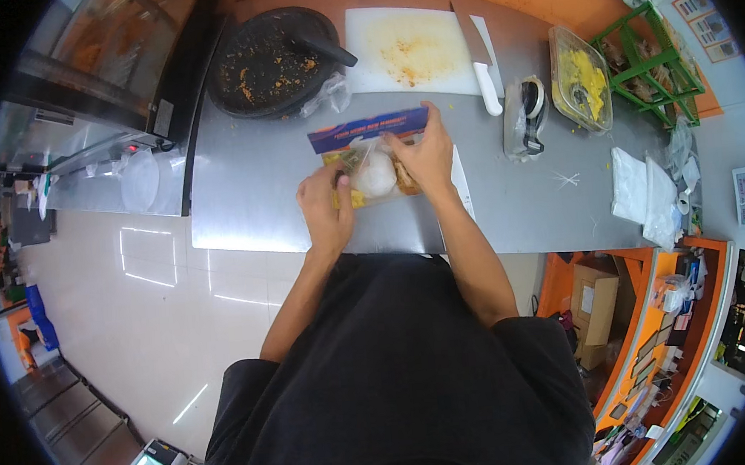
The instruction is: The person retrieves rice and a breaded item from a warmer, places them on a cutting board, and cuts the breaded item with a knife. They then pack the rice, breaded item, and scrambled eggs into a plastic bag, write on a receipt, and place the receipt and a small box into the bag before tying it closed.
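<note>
A food pack with a dark blue printed flap (366, 130) lies before me on the steel table. Inside it sit a white mound (375, 173) that looks like rice under clear plastic, a browned piece of food (404, 174) on its right, and yellow and green food at the left. My left hand (327, 203) grips the pack's left side, thumb over the edge. With its fingers at the flap's right end and the thumb near the flap's lower edge, my right hand (426, 155) holds the other side. White paper (462, 179) shows beside my right wrist.
Behind stand a stone mortar (260, 67) with its pestle (326, 48) and a stained white cutting board (416, 51) bearing a knife (481, 66). To the right are a tape dispenser (532, 117), a tub of yellow food (581, 85), a green basket (650, 65) and plastic bags (642, 193).
</note>
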`<control>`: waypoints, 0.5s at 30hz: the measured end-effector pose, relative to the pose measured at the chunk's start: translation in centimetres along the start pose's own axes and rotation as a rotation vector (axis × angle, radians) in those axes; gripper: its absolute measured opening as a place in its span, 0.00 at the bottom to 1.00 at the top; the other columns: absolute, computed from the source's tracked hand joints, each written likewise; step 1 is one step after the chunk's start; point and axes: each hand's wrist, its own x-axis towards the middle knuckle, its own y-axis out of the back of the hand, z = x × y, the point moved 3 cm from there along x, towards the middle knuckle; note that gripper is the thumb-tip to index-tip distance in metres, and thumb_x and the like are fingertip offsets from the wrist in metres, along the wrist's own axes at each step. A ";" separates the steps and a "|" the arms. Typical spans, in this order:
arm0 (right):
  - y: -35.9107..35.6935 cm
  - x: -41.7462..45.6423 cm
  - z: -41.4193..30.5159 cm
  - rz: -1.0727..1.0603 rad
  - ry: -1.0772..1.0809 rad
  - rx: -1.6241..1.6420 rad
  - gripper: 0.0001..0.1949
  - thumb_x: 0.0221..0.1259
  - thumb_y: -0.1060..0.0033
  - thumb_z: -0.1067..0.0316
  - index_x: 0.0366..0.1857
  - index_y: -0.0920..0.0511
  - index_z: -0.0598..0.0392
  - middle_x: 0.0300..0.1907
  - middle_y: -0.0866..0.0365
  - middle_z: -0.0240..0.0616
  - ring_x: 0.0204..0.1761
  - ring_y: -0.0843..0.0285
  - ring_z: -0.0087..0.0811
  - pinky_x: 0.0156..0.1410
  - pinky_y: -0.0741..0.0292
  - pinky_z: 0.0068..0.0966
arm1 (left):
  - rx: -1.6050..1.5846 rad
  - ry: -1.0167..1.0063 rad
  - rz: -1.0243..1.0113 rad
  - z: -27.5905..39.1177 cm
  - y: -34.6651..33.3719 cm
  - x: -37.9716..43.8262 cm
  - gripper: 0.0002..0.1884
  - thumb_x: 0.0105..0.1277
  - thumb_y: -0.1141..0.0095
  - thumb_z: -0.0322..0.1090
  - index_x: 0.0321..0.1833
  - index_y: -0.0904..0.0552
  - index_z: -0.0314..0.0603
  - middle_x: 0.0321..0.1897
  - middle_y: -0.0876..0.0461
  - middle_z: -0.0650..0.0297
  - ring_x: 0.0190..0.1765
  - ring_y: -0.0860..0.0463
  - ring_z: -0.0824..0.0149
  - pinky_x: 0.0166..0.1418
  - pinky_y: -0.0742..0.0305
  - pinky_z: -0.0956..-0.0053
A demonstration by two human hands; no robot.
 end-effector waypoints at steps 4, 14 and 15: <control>-0.3 0.2 0.0 -0.118 -0.191 0.206 0.37 0.50 0.18 0.65 0.63 0.32 0.65 0.54 0.15 0.51 0.54 0.13 0.46 0.57 0.19 0.31 | -0.111 0.142 0.264 0.8 -0.1 4.1 0.36 0.64 0.30 0.43 0.69 0.30 0.29 0.59 0.24 0.42 0.61 0.21 0.45 0.67 0.29 0.54; 3.9 4.3 4.2 -0.658 -0.290 0.541 0.31 0.49 0.34 0.80 0.64 0.28 0.60 0.61 0.18 0.43 0.62 0.19 0.37 0.62 0.20 0.32 | -0.303 0.424 -0.170 -1.2 1.7 9.7 0.38 0.58 0.31 0.34 0.72 0.32 0.34 0.60 0.23 0.46 0.64 0.19 0.54 0.59 0.19 0.60; 4.0 3.9 4.1 -0.653 -0.241 0.533 0.31 0.50 0.34 0.80 0.64 0.28 0.59 0.60 0.18 0.43 0.62 0.19 0.37 0.62 0.20 0.33 | -0.338 0.386 -0.221 -1.6 2.6 9.6 0.36 0.58 0.33 0.31 0.71 0.31 0.35 0.60 0.23 0.47 0.65 0.20 0.55 0.59 0.18 0.61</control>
